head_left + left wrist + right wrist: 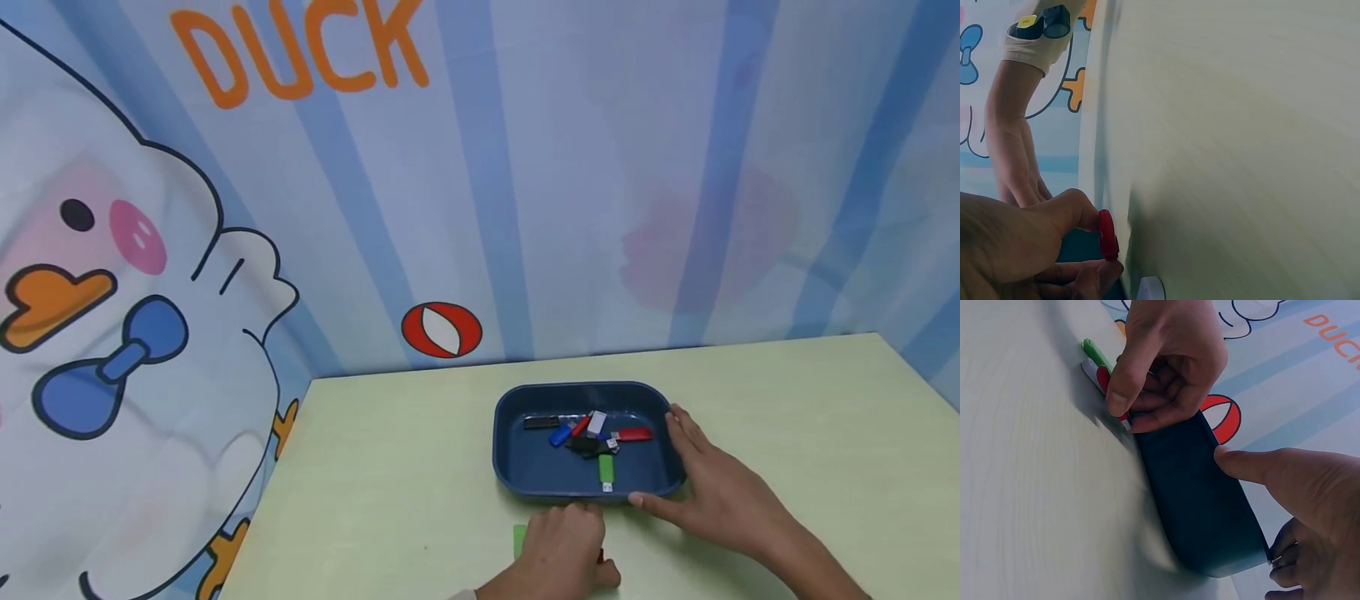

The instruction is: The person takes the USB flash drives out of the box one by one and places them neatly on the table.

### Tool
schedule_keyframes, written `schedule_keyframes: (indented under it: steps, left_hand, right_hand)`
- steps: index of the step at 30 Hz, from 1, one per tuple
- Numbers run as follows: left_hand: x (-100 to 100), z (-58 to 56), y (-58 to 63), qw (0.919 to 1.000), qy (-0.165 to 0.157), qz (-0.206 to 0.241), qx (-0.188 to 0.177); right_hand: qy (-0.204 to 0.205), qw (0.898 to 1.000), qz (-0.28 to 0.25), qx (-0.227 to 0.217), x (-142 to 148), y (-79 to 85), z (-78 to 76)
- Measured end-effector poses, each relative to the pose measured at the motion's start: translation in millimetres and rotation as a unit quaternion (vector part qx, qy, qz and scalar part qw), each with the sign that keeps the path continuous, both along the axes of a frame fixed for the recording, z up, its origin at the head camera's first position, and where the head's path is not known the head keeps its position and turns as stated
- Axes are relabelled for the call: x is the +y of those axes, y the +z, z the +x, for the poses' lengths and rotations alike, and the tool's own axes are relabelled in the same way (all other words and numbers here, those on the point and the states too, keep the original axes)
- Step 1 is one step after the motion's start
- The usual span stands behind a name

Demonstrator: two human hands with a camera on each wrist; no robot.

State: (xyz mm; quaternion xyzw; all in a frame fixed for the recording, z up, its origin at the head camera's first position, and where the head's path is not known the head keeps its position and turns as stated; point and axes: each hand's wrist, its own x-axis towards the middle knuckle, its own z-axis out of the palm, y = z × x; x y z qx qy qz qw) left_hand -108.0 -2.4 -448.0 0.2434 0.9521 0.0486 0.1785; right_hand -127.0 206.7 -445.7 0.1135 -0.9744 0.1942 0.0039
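My left hand (562,546) is just in front of the dark blue tray (517,492), pinching a red USB stick (1107,234) between thumb and fingers. The right wrist view shows the stick's metal plug pointing down from the fingertips. My right hand (723,492) holds the tray's near right corner, thumb at the front rim and fingers along the right side. Inside the tray lie several USB sticks, among them a green one (606,469), a red one (634,434) and a black one (542,422).
Beside my left hand, partly hidden by it, a green USB stick (519,540) lies on the pale table (390,467). A white one (1089,370) is close by it. Behind the table hangs a striped cloth (570,208) with a printed duck.
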Motion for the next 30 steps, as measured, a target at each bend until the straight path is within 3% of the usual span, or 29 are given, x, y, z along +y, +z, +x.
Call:
schedule_keyframes:
  steps: [14,30]
  left_hand:
    - [3.4,-0.9,-6.5,0.9998,-0.013,0.011,-0.005]
    - [5.1,-1.3,-7.9,1.0000,-0.002,-0.003,0.008]
  right_hand:
    - [-0.004,1.000,0.012,0.000,0.6,-0.9,-1.5]
    - [0.000,1.000,0.016,0.003,-0.8,-1.4,-3.4]
